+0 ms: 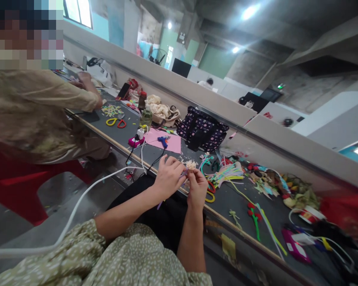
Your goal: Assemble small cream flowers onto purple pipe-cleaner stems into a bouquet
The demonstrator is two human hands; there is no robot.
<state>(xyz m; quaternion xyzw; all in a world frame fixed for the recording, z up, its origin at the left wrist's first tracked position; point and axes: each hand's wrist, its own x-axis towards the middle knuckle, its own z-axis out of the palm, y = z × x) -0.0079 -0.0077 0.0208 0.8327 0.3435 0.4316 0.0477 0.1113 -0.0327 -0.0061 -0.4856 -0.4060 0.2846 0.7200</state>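
Observation:
Both of my hands meet just over the table's front edge, around a small craft flower (191, 164) with a cream, fluffy-looking head. A purple pipe-cleaner stem (160, 205) shows below my left hand (169, 177), whose fingers are closed on the stem near the head. My right hand (197, 186) pinches the flower just under its head; the exact grip point is partly hidden by the fingers. Close to my right hand lie scissors with red and yellow handles (210, 196). Pale scraps lie on the table just beyond the flower.
A blue glue gun (163, 142) rests on pink paper (176, 145) beside a magenta power strip (136, 141). Bundled pipe cleaners (229, 174) lie to the right, near a red-and-green piece (254, 218). A dotted bag (203, 129) stands behind. At left sits another person (41, 115); a white cable (86, 194) crosses nearby.

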